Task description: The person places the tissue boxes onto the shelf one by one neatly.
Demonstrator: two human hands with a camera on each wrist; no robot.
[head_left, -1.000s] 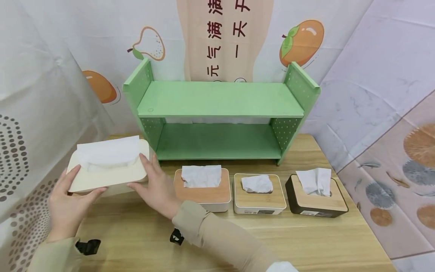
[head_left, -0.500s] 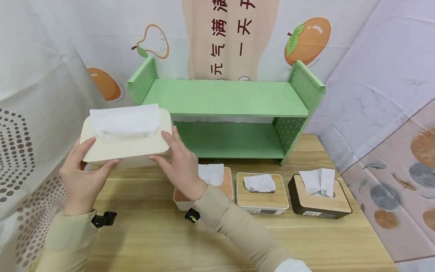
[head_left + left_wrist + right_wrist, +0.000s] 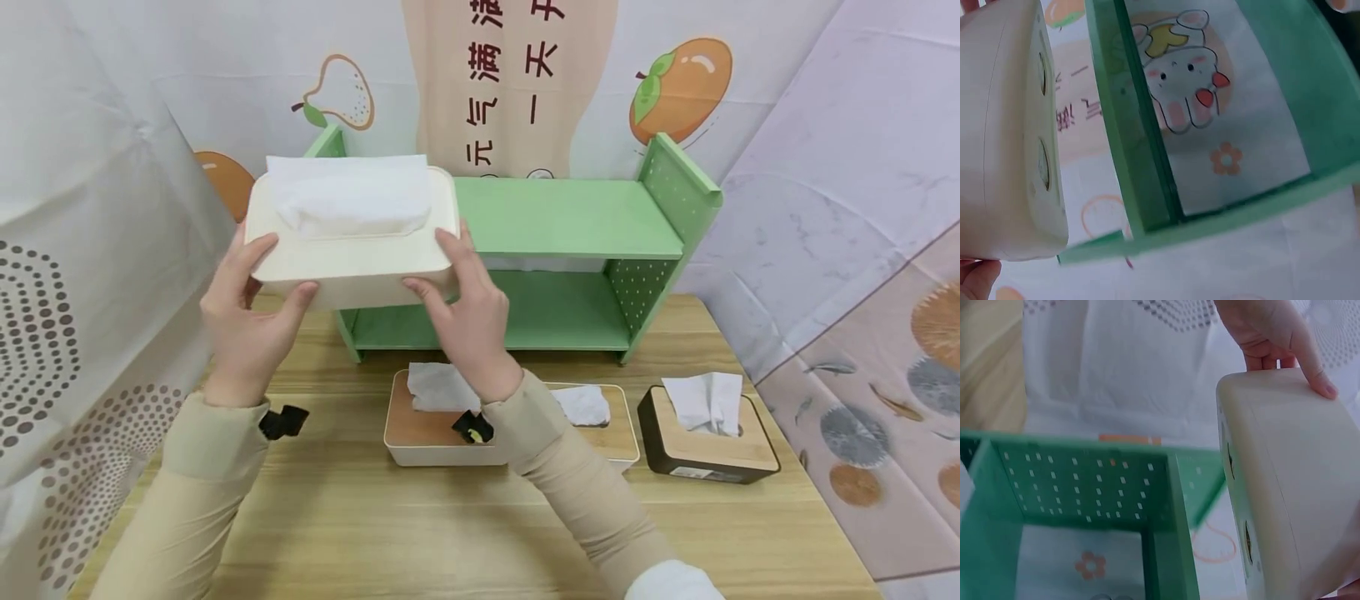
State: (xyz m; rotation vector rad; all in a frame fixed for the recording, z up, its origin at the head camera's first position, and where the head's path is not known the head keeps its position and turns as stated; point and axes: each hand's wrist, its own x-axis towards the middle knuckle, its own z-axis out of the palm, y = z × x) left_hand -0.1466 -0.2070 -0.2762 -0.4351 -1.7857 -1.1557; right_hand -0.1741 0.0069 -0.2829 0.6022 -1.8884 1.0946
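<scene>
Two hands share one load. The left hand (image 3: 242,323) grips the near left corner of the cream tissue box (image 3: 352,257), thumb against the front wall and a finger over the lid's edge. Between the hands the box hangs in the air above the tabletop (image 3: 420,533), lid up and tilted toward us, a white tissue (image 3: 348,193) standing out of its slot. The right hand (image 3: 476,323) grips the near right corner the same way.

Beyond the hands and on to their right stands the green shelf (image 3: 570,215); the held box hides part of its left side. Below the right hand we see the brown-lidded box (image 3: 422,427) on the tabletop; right of that, partly behind the right sleeve (image 3: 577,492), the pale-lidded box (image 3: 621,427); farthest right, well apart from both hands, the black box (image 3: 711,452).

As we judge it, the lifting is done: both hands have the cream tissue box firmly. It is not yet set down, so that part is left. Neither hand holds the other three boxes, and we cannot tell whether they need moving.
</scene>
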